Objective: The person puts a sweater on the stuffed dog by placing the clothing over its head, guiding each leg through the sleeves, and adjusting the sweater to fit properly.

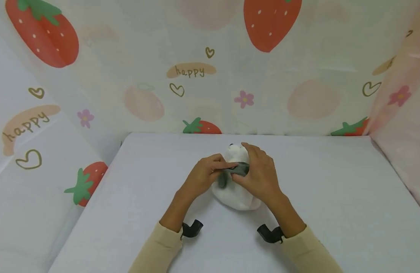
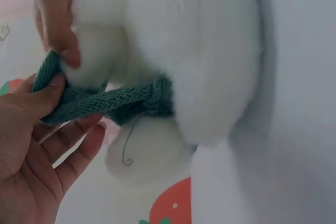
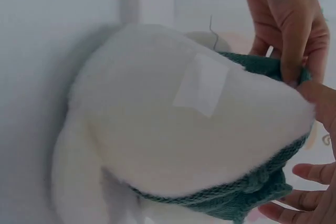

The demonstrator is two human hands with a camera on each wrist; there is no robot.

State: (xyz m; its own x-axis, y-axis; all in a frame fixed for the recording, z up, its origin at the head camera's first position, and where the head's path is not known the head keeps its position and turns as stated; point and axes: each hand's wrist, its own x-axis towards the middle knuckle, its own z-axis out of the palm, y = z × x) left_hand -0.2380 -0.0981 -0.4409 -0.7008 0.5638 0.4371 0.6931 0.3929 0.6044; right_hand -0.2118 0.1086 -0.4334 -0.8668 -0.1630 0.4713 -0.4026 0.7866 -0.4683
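Note:
A white fluffy plush toy sits on the table between both hands, its small head showing above them. Around it is a dark green knitted garment, with a loose strand of yarn hanging off it. My left hand pinches the knit's edge between thumb and fingers. On the other side, my right hand grips the toy and the knit near the head, thumb on the toy's front and fingers behind. A white tag shows on the plush in the right wrist view.
The white table meets a printed fabric backdrop with strawberries at the back and on both sides. Black curved camera mounts stick out at both wrists, low over the tabletop.

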